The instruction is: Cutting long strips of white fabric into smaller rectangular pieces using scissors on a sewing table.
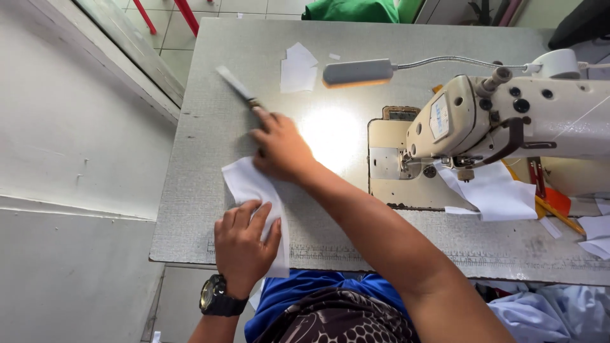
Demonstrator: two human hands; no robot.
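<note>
A white fabric piece (254, 190) lies at the near left edge of a grey desk (210, 216). The left hand (244, 244) presses it flat, fingers spread; the right hand (279, 149), just beyond, grips scissors (236, 84). A sewing machine (508, 121) stands right; tiled floor beyond.

From my remote seat I saw a cream sewing machine (508, 117) standing on the grey tabletop (254, 44). A gooseneck lamp (358, 72) hung beside it, white paper scraps (298, 68) lay nearby, and green cloth (352, 9) sat at the far edge.
</note>
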